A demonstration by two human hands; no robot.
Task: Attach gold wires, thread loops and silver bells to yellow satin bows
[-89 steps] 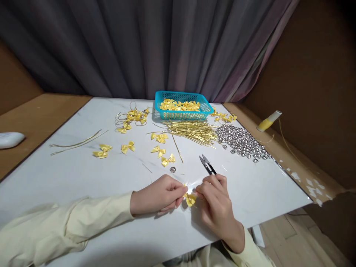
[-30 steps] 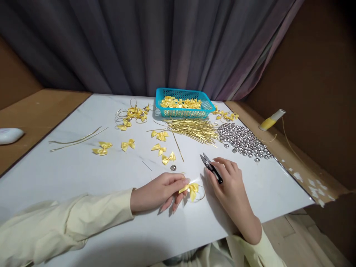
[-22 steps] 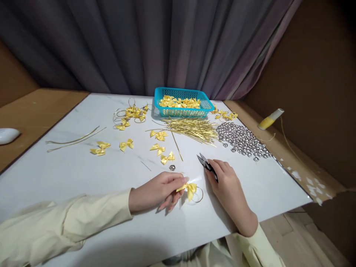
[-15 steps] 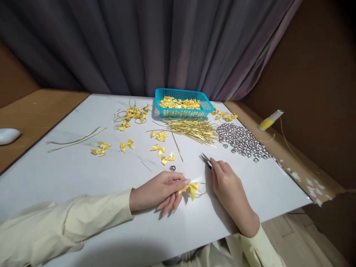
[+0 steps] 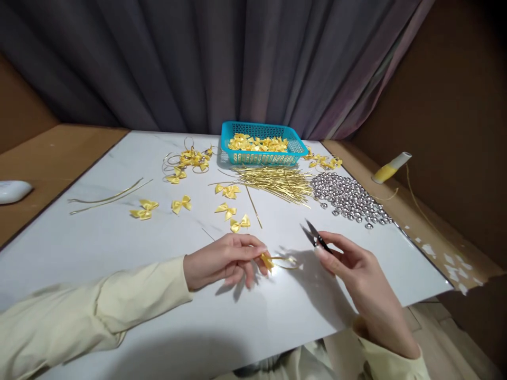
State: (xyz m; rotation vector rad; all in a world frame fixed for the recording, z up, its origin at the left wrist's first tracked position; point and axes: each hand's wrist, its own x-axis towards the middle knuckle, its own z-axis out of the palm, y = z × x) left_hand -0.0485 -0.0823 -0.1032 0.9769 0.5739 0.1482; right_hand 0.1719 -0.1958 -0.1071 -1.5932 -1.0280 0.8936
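Note:
Pinched between thumb and fingers of my left hand [image 5: 232,258] is a yellow bow [image 5: 268,261], and a loop of gold wire [image 5: 288,260] sticks out to its right. My right hand [image 5: 354,269] holds small black-handled scissors [image 5: 315,235] with their blades parted and pointing up and left, away from the bow. Three yellow bows lie just beyond my left hand, the nearest [image 5: 240,224] close to its knuckles. Two more bows [image 5: 181,204] rest farther left.
A blue basket [image 5: 263,158] of yellow bows stands at the back. Before it lie gold wires [image 5: 277,183], with silver beads [image 5: 348,198] to their right. Looped bows [image 5: 192,161] are heaped back left. A glue bottle [image 5: 391,168] rests at right.
My right hand has moved right and turned, and the scissor blades have spread. The bow in my left hand has tilted. The silver bead near my left hand no longer shows.

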